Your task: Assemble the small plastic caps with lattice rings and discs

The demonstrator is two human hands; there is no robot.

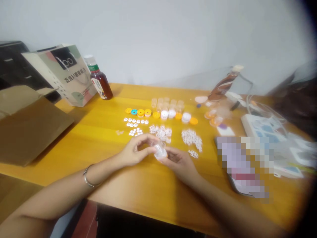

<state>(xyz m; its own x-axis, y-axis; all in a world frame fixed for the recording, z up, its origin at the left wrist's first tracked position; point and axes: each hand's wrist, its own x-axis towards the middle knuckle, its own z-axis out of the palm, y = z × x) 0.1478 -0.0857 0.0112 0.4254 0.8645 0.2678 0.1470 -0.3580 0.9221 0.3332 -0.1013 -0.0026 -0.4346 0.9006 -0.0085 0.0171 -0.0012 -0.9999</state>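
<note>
Near the centre of the frame, the left hand [138, 151] and right hand [182, 162] pinch a small clear plastic piece [160, 151] between them. The step seems to be two-handed fitting or adjusting; the next move likely calls for steady, light fingertip pressure.

head view | from above table's [138, 185] near edge | facing forward, down | tabletop near, wall [153, 43] beyond

A yellow-brown table [148, 188] bears bottles [105, 87], clear cups [166, 105], coloured discs [140, 113] and white cutouts [192, 138].
</note>
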